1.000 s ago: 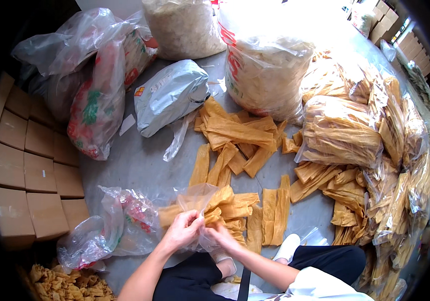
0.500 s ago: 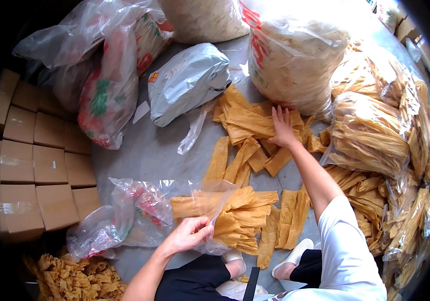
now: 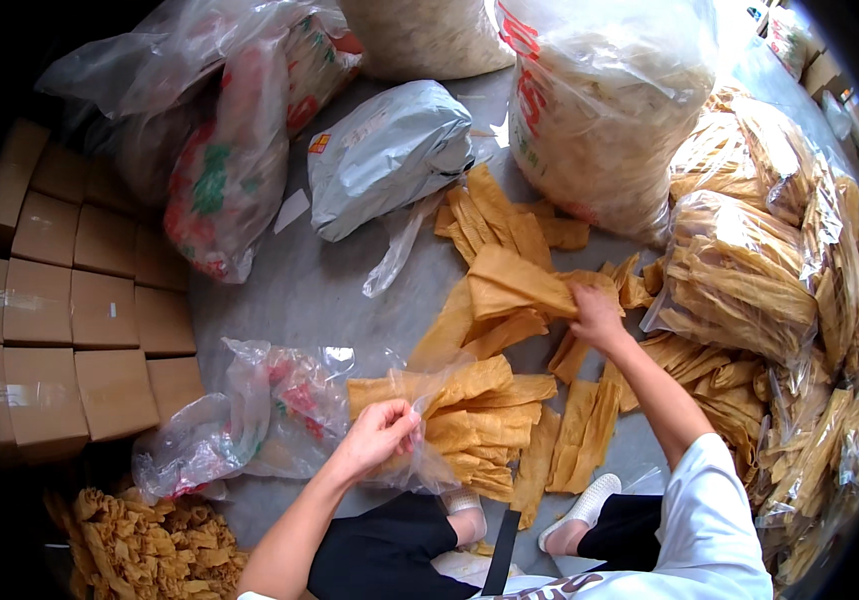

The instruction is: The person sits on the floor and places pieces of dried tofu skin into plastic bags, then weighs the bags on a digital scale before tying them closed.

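Note:
My left hand (image 3: 382,437) pinches the rim of a clear plastic bag (image 3: 299,400) with red and green print, lying on its side on the floor. Wide yellow-brown dried strips (image 3: 484,420), much like dried tofu skin, lie partly inside the bag's mouth and spill out to the right. Farther out, my right hand (image 3: 597,318) is closed round the right end of a dried strip (image 3: 514,280), raised a little over the loose pile. More strips (image 3: 494,215) lie behind it, at the foot of a large filled sack (image 3: 599,130).
Stacked cardboard boxes (image 3: 109,310) line the left side. Crumpled yellow pieces (image 3: 149,545) are heaped at the lower left. A grey plastic package (image 3: 384,160) and red-printed bags (image 3: 224,190) stand at the back. Bagged strips (image 3: 739,265) are piled along the right.
My right hand was spread flat on the pile; it has closed on a strip and drawn it nearer and slightly right. My left hand keeps its pinch on the bag rim.

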Demonstrator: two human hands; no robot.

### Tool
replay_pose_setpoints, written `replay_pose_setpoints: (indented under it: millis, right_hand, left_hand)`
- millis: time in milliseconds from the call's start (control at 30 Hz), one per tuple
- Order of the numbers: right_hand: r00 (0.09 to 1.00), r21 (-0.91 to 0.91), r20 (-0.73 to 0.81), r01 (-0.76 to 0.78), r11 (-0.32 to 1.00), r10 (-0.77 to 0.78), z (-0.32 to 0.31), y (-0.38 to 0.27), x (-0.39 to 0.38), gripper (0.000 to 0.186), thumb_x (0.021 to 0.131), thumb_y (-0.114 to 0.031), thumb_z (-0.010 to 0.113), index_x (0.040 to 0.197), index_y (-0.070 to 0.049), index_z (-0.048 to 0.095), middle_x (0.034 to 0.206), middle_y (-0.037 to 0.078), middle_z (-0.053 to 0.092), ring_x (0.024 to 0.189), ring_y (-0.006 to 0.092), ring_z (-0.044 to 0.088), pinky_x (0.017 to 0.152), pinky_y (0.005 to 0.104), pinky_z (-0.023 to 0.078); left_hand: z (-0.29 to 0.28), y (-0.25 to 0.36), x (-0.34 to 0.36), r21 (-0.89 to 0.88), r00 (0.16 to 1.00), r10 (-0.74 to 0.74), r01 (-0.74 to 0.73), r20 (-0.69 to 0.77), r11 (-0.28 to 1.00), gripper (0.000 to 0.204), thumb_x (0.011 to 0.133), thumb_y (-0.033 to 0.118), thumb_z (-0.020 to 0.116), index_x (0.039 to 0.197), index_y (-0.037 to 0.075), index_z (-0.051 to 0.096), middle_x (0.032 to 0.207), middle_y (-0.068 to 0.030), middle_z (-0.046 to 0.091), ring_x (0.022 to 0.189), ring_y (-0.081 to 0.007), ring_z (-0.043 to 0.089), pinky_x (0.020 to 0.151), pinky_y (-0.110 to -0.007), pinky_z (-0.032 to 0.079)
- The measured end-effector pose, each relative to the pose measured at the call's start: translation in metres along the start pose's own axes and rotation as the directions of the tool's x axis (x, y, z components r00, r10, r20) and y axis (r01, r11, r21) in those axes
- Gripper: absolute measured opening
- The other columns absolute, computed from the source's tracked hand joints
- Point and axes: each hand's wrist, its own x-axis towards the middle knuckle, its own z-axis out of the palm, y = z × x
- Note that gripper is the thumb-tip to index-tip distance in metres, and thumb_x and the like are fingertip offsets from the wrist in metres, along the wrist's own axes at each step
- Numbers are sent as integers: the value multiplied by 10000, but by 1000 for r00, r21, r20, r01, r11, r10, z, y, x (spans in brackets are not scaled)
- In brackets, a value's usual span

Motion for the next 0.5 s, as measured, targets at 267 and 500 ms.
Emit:
replay_pose_setpoints:
  millis: [267, 500]
  right_hand:
    - [906, -49, 33, 423, 905, -422, -98, -42, -54, 564, 595, 13, 629, 1141, 12, 486, 1094, 153, 543, 1058, 305, 478, 933, 368, 407]
    - [794, -170, 186, 606, 777, -578, -109, -115, -90, 345, 622, -58, 615, 943, 23, 518, 863, 133, 549, 869, 259, 510, 697, 350, 479]
  left_hand:
    - [1, -1, -2, -185, 990, -86, 65, -112, 981, 190, 921, 169, 441, 782, 57, 507, 725, -28, 568, 602, -105, 570, 539, -222, 470]
    - [8, -17, 4, -122, 985, 21, -42, -169, 992, 162, 920, 173, 443, 820, 59, 499, 718, -21, 550, 559, -89, 526, 521, -211, 451]
